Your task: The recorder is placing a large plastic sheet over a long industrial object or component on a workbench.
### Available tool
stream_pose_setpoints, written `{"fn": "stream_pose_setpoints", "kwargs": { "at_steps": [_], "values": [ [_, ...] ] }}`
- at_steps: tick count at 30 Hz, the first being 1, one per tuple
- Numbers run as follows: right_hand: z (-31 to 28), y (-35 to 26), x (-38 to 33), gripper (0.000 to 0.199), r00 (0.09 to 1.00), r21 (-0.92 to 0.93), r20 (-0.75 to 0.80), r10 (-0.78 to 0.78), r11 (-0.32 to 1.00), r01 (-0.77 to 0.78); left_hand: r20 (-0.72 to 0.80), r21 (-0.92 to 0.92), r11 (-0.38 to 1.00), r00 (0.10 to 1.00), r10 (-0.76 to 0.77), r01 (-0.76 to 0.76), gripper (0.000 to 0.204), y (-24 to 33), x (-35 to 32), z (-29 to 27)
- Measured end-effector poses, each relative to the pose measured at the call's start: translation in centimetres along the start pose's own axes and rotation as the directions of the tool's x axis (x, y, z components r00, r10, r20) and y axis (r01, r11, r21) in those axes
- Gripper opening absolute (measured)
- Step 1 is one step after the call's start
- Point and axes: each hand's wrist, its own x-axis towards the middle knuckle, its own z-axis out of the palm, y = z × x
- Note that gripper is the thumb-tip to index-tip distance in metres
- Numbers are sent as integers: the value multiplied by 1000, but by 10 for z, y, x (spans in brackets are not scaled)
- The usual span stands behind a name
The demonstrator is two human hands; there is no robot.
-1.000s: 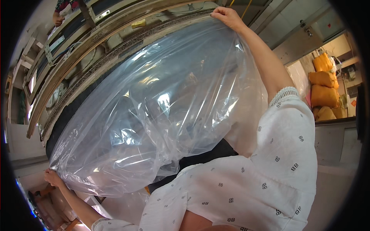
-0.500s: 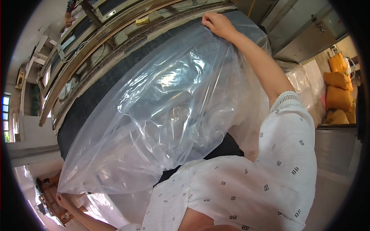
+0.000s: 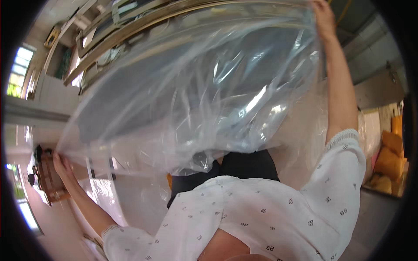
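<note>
A large clear plastic sheet [image 3: 187, 100] hangs stretched between my two hands, its surface creased and shiny. My left hand [image 3: 63, 166] is closed on its left corner, low at the far left. Raised at the upper right, my right hand [image 3: 323, 19] grips the other end; its fingertips are partly cut off by the top of the view. Through the film I see a dark flat surface [image 3: 143, 82] on the bench. The sheet's lower edge droops in folds near my dark trousers [image 3: 250, 166].
Wooden rails [image 3: 126, 41] of a long machine or bench run across the upper left. Orange-yellow bundles [image 3: 389, 158] are stacked at the right, beside a metal cabinet [image 3: 379, 87]. A brown wooden stool or rack [image 3: 50, 178] stands at lower left.
Both hands have risen, the right one also moving rightward, lifting and spreading the plastic sheet. My view has turned, so the bench and the bundles sit differently.
</note>
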Motion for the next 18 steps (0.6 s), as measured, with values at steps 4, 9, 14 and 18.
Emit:
{"fn": "stream_pose_setpoints", "kwargs": {
  "at_steps": [4, 9, 14, 18],
  "values": [
    [7, -29, -12, 27, 899, -112, -434, -57, 994, 9, 141, -66, 993, 986, -91, 101, 37, 48, -21, 136],
    [96, 97, -45, 23, 874, -109, -484, 52, 987, -119, -16, 462, 780, 875, 484, -423, 25, -92, 77, 150],
    [66, 99, -44, 19, 921, -87, -387, 36, 993, -75, 19, 242, 951, 981, 191, -189, 19, -101, 75, 215],
    [84, 97, -27, 22, 934, -195, -356, 36, 974, -112, 54, 135, 972, 981, 187, -193, 19, -105, 111, 212]
  ]
}}
